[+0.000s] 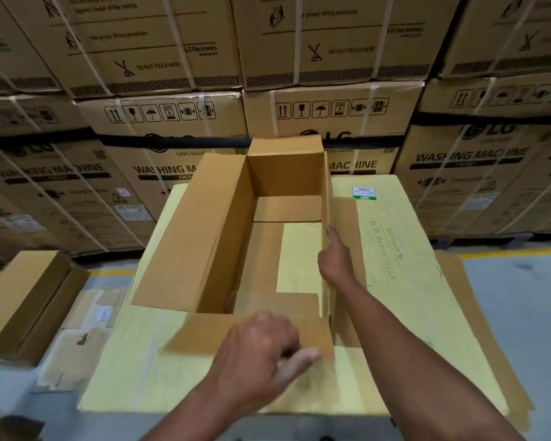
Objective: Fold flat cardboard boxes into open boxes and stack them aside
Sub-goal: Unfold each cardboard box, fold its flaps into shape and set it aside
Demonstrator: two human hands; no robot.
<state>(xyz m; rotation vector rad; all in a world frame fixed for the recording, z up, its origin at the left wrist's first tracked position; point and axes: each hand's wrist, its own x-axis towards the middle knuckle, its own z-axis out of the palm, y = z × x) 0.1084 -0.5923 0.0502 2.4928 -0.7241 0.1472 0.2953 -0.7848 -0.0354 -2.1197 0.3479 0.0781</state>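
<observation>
Bare forearms, sleeveless, ringless hands

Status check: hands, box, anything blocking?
Left hand pinching the near flap; right hand open against the box's right wall. Box erected, bottom flaps only partly closed. Nothing in the way.
</observation>
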